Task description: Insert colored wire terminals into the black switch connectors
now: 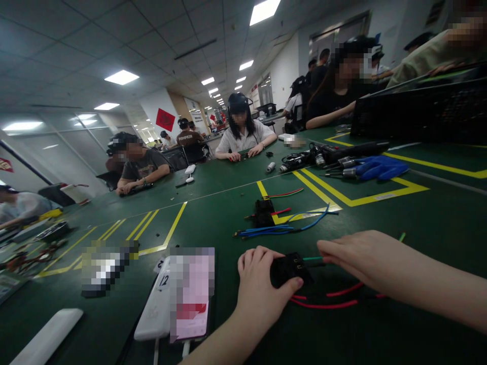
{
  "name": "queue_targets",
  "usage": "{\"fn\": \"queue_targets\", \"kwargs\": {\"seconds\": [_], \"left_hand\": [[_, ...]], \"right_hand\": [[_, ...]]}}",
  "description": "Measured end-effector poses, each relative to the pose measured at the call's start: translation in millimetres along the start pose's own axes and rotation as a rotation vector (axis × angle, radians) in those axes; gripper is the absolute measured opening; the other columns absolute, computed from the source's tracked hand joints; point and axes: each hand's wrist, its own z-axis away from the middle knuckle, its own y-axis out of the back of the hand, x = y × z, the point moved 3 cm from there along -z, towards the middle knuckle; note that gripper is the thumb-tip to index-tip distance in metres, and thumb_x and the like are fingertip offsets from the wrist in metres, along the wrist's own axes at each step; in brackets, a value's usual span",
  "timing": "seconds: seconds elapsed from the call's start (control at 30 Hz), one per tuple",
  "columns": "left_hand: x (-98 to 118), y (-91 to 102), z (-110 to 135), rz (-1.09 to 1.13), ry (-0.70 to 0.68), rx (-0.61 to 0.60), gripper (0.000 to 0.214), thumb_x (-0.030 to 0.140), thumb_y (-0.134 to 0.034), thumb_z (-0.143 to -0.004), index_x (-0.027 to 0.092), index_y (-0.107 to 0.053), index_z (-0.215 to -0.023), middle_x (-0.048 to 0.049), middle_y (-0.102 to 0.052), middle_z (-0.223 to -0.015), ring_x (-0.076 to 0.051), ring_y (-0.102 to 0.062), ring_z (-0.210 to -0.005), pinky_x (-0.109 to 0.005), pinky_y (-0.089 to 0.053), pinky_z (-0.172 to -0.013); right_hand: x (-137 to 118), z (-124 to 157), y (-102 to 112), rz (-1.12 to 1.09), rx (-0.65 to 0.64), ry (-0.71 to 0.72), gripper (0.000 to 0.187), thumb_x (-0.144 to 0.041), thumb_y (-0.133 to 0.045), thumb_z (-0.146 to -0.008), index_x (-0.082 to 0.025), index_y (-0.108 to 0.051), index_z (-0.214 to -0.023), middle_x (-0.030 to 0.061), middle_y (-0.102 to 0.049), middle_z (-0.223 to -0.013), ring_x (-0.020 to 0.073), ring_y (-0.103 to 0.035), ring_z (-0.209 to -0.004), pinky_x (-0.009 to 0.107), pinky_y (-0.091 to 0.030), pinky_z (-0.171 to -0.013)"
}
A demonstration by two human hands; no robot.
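My left hand (262, 284) is closed around a black plastic connector housing (291, 266), with the thumb along its near side. From the housing's right side a green wire (312, 258) runs into the fingers of my right hand (353, 256), which pinch it; its tip shows beyond the hand. Red wires (323, 304) lie on the table just below both hands. Farther off, blue wires (266, 230) rest beside another black housing (264, 213), near a red and green wire pair (285, 193).
A phone (192, 294) and a white power bank (154, 309) lie left of my left hand. Blue gloves (380, 167) and black cabled tools (323, 154) are at the back right. Yellow tape (380, 197) marks the green table. Other people sit around it.
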Motion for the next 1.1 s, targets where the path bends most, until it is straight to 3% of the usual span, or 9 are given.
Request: {"fn": "queue_targets", "kwargs": {"seconds": [0.23, 0.5, 0.73, 1.03, 1.1], "left_hand": [[2, 1.9, 2, 0.009, -0.003, 0.001, 0.031, 0.029, -0.094, -0.090, 0.029, -0.080, -0.118, -0.0052, -0.077, -0.133, -0.038, -0.064, -0.136, -0.061, -0.038, -0.129], [1, 0.0, 2, 0.000, -0.004, 0.004, 0.031, 0.030, -0.094, -0.091, 0.029, -0.079, -0.118, -0.0053, -0.076, -0.133, -0.038, -0.063, -0.136, -0.060, -0.039, -0.129], [0, -0.1, 2, -0.004, -0.005, 0.008, 0.032, 0.029, -0.094, -0.091, 0.028, -0.079, -0.119, -0.0058, -0.077, -0.135, -0.038, -0.063, -0.138, -0.061, -0.037, -0.130], [-2, -1.1, 2, 0.006, -0.009, 0.007, 0.032, 0.030, -0.095, -0.091, 0.028, -0.079, -0.118, -0.0050, -0.076, -0.133, -0.038, -0.064, -0.137, -0.060, -0.037, -0.130], [-1, -1.2, 2, 0.005, -0.007, 0.006, 0.032, 0.030, -0.095, -0.091, 0.028, -0.079, -0.118, -0.0051, -0.076, -0.133, -0.037, -0.064, -0.137, -0.060, -0.038, -0.129]], "right_hand": [[-8, 2, 15, 0.023, 0.244, 0.150, 0.028, -0.001, -0.057, -0.094, -0.028, -0.067, -0.095, -0.0001, -0.082, -0.079, 0.0223, -0.078, -0.063, 0.032, -0.047, -0.059], [0, -1, 3, -0.002, 0.115, 0.088, 0.026, -0.004, -0.056, -0.093, -0.028, -0.064, -0.094, -0.0013, -0.082, -0.077, 0.0221, -0.078, -0.062, 0.031, -0.046, -0.057], [-9, 1, 19, 0.012, 0.244, 0.141, 0.027, -0.003, -0.058, -0.096, -0.028, -0.067, -0.095, -0.0004, -0.083, -0.080, 0.0213, -0.078, -0.064, 0.031, -0.048, -0.060], [-8, 2, 9, 0.037, 0.335, 0.146, 0.028, -0.002, -0.055, -0.094, -0.028, -0.065, -0.092, -0.0011, -0.079, -0.075, 0.0217, -0.075, -0.059, 0.033, -0.046, -0.057], [-8, 1, 10, 0.033, 0.307, 0.148, 0.028, -0.002, -0.057, -0.095, -0.028, -0.066, -0.093, -0.0012, -0.081, -0.077, 0.0216, -0.077, -0.061, 0.032, -0.048, -0.059]]}}
